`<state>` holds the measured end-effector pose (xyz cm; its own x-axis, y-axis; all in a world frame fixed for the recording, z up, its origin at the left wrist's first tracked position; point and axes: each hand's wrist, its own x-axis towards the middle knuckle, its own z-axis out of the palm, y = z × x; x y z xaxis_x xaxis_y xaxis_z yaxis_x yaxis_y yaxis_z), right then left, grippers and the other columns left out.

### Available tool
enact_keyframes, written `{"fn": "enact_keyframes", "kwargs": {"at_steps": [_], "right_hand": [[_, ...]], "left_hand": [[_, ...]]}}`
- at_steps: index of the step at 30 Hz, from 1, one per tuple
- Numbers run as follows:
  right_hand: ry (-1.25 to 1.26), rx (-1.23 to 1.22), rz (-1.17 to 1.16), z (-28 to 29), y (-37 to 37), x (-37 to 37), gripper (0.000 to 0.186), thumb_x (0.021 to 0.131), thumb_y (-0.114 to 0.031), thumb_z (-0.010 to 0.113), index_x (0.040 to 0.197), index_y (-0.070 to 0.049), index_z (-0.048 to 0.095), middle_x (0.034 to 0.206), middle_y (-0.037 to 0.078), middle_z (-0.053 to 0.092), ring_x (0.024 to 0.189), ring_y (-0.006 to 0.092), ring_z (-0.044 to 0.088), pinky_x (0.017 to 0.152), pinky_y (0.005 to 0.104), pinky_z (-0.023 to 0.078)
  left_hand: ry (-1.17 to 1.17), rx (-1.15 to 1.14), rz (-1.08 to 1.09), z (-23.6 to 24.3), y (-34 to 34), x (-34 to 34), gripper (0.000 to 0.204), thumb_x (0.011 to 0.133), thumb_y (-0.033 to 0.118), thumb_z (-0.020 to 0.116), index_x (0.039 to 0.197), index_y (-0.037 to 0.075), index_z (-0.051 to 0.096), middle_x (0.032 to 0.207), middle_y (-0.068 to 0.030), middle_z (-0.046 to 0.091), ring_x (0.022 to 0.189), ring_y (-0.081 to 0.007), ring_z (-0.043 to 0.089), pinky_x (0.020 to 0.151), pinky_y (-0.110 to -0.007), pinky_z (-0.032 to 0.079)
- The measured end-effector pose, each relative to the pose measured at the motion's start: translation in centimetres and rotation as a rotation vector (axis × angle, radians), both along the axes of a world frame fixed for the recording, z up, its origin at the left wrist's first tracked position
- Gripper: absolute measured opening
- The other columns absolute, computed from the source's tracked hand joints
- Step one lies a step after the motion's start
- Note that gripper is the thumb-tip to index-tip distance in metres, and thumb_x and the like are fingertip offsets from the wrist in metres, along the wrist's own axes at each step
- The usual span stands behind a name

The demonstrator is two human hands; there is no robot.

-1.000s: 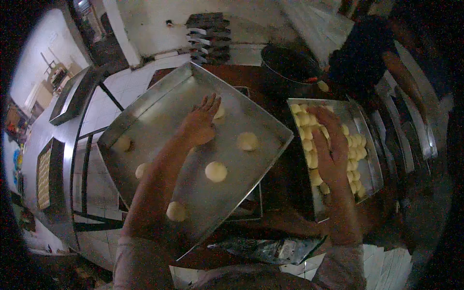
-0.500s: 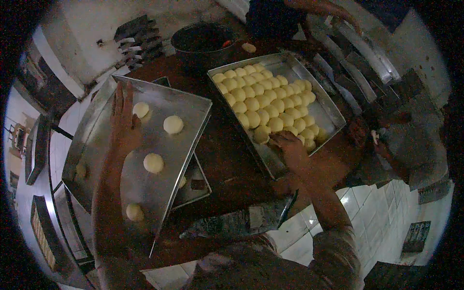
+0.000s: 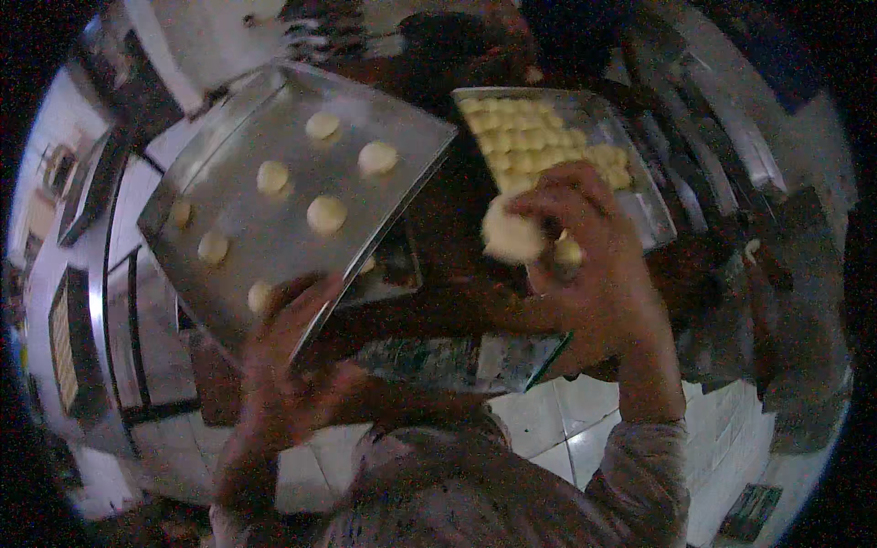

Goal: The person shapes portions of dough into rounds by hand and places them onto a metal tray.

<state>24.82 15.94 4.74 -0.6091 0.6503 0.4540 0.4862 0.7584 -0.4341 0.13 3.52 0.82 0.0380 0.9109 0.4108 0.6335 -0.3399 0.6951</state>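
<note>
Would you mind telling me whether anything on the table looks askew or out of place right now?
The nearly empty baking tray sits skewed, overlapping a smaller tray beneath it, and its few dough balls are scattered unevenly. The full tray looks orderly. Nothing is spilled.

Pale yellow dough balls (image 3: 326, 215) dot a silver-grey tray (image 3: 237, 247).

Single head-worn fisheye view, looking steeply down from above, close over both hands (image 3: 585, 265) and two metal trays (image 3: 228, 210) on a dark table (image 3: 438, 301). Straight edges bent near the rim; corners black. No second view.
</note>
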Motion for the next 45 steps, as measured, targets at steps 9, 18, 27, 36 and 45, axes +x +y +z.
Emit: {"fn": "enact_keyframes", "kwargs": {"at_steps": [9, 18, 27, 36, 45], "right_hand": [[-0.450, -0.319, 0.079, -14.4, -6.5, 1.4, 0.062, 0.078, -0.034, 0.063, 0.132, -0.013, 0.039, 0.124, 0.019, 0.044, 0.113, 0.0345, 0.046, 0.090, 0.0388, 0.041], [-0.871, -0.136, -0.065, -17.3, -10.0, 1.0, 0.084, 0.073, -0.059, 0.057, 0.137, -0.010, 0.030, 0.120, 0.022, 0.049, 0.107, 0.0379, 0.050, 0.093, 0.0473, 0.038], [-1.021, -0.236, 0.174, -18.3, -8.0, 0.5, 0.065, 0.077, -0.043, 0.059, 0.127, -0.005, 0.043, 0.122, 0.022, 0.048, 0.109, 0.0371, 0.050, 0.094, 0.0439, 0.038], [-0.077, -0.623, 0.306, -12.1, -12.4, -4.4, 0.045, 0.078, -0.027, 0.067, 0.116, -0.010, 0.052, 0.103, 0.013, 0.054, 0.096, 0.0267, 0.055, 0.087, 0.0356, 0.043], [0.036, -1.110, 0.318, -15.6, -13.6, -8.1, 0.032, 0.082, -0.024, 0.063, 0.105, -0.005, 0.052, 0.098, 0.013, 0.056, 0.096, 0.0221, 0.056, 0.082, 0.0338, 0.046]], "left_hand": [[-0.767, -0.720, 0.048, -7.8, -9.3, -2.7, 0.041, 0.088, 0.016, 0.054, 0.124, -0.001, 0.043, 0.111, -0.0139, 0.055, 0.097, -0.0252, 0.058, 0.086, -0.035, 0.044], [-1.052, -0.775, 0.591, -11.9, -16.4, -3.1, 0.038, 0.090, 0.027, 0.051, 0.119, 0.002, 0.046, 0.108, -0.0084, 0.054, 0.096, -0.0175, 0.054, 0.081, -0.030, 0.045], [-0.909, -0.718, 0.236, -12.9, -16.4, -3.5, 0.055, 0.083, 0.006, 0.061, 0.128, 0.008, 0.030, 0.121, -0.0121, 0.044, 0.106, -0.0237, 0.049, 0.087, -0.034, 0.044], [-0.530, -0.378, 0.410, -13.0, -12.6, 0.3, 0.026, 0.084, 0.005, 0.059, 0.108, 0.000, 0.051, 0.109, -0.0131, 0.055, 0.098, -0.0194, 0.055, 0.082, -0.032, 0.047], [-1.280, -0.600, 0.373, -15.6, -12.5, 3.3, 0.035, 0.090, 0.027, 0.051, 0.112, 0.000, 0.051, 0.102, -0.0100, 0.059, 0.090, -0.0176, 0.058, 0.073, -0.028, 0.049]]}}
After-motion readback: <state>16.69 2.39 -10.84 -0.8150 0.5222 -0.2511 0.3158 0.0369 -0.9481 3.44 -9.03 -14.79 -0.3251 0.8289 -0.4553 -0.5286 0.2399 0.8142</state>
